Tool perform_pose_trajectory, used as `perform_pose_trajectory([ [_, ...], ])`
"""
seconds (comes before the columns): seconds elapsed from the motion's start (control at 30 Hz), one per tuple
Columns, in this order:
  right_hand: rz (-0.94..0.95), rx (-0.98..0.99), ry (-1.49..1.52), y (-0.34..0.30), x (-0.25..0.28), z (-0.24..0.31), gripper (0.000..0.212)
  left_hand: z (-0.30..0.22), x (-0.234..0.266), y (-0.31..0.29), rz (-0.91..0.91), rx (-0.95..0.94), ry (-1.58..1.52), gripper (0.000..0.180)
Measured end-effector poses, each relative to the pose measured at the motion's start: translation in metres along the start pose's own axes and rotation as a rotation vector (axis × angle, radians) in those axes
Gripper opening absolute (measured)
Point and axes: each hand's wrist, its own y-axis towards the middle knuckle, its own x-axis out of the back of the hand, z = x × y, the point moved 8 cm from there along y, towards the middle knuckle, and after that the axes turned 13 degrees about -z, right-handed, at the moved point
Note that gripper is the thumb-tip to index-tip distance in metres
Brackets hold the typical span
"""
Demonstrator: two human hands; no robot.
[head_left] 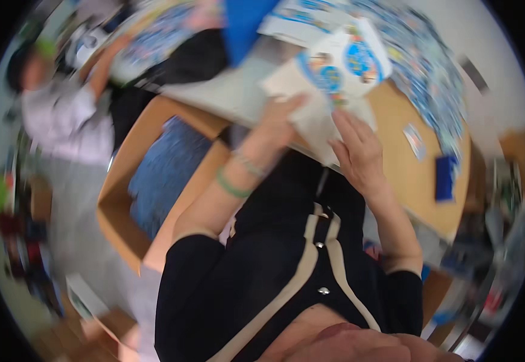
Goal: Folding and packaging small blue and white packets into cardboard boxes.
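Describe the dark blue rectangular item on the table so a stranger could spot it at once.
Start at the tan table. Near its right edge, below the patterned heap, lies the dark blue rectangular item. Unlike the small pale card nearby, it is dark.

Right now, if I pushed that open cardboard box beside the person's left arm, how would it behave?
The open cardboard box would probably hold its shape, since its walls stand up with straight folds. It may feel heavier than an empty one, given the blue contents inside. Rolling seems unlikely with such flat sides.
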Motion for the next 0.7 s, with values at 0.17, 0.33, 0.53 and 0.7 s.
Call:
perform_pose_trajectory([
  [0.17, -0.184, -0.64, -0.093, -0.054, 0.075, -0.107, 0.034, 0.016, -0.022, -0.009, 0.003, 0.104, 0.174, 0.041],
  [0.33, 0.021, -1.24, 0.593, -0.108, 0.057, -0.132, 0.028, 0.049, -0.04, 0.005, 0.036, 0.244, 0.102, 0.043],
  [0.53, -0.046, -1.205, 0.613, -0.122, 0.044, -0.131, 0.025, 0.052, -0.04, 0.015, -0.053, 0.211, 0.008, 0.049],
  [0.7, -0.219, -1.333, 0.712, -0.136, 0.038, -0.158, 0.028, 0.054, -0.046, 0.017, -0.014, 0.226, 0.084, 0.042],
])
